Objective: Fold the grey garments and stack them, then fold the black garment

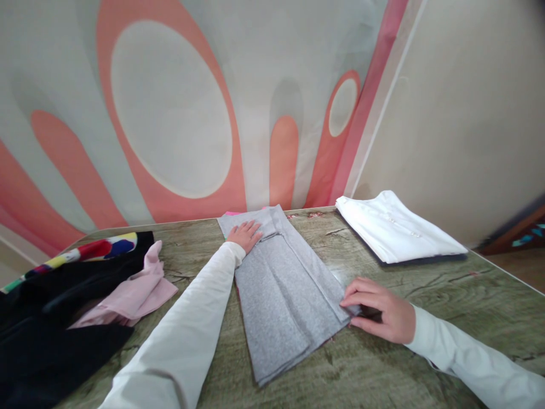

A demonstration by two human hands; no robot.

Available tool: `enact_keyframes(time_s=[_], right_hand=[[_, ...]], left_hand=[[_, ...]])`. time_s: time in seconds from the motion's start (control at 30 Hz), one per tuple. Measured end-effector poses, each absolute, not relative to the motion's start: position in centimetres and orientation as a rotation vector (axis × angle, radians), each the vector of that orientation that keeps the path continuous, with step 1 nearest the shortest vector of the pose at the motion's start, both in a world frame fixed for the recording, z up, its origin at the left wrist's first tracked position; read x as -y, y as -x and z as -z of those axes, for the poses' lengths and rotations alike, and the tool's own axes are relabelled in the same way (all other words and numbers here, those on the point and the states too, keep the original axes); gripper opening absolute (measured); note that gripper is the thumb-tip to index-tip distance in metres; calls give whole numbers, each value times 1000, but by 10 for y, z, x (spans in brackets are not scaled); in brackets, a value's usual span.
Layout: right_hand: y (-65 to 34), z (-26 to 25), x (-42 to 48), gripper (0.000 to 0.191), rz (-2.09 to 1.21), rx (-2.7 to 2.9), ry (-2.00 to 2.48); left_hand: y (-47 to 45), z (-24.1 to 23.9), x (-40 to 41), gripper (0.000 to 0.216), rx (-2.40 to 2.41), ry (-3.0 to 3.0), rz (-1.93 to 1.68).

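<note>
A grey garment (276, 301), folded into a long panel, lies across the middle of the table; its exact kind I cannot tell. Flat on its far end rests my left hand (246, 235), fingers spread over the cloth. My right hand (381, 309) is at the near right corner, where thumb and fingers pinch the garment's edge. A sliver of pink shows under the far edge of the grey cloth.
Folded white clothing (400, 227) is stacked at the right, over something dark. Rumpled black clothes (63, 341), a pink garment (131, 295) and a multicoloured cloth (102, 248) lie at the left. Behind the wood-patterned table (366, 375) stands a patterned wall (259, 85).
</note>
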State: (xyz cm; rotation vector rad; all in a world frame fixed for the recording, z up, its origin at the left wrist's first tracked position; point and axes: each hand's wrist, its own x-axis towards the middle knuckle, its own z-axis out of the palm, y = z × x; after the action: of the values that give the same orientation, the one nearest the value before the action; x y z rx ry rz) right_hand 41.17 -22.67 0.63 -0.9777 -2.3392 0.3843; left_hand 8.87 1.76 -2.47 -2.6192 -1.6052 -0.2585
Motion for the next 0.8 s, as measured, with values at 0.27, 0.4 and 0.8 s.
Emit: enact_keyframes(time_s=[0.27,0.4,0.8], right_hand=[[-411,1,227,31,-293,2411,919],[-411,2,229,27,-319,2412,924],[-397,-10,244,22,-472,2409,948]], left_hand=[[-91,4,16,55,1525,2580,225],[-95,6,62,64,1557,2594,128],[-89,-4,203,71,1142,2968,139]])
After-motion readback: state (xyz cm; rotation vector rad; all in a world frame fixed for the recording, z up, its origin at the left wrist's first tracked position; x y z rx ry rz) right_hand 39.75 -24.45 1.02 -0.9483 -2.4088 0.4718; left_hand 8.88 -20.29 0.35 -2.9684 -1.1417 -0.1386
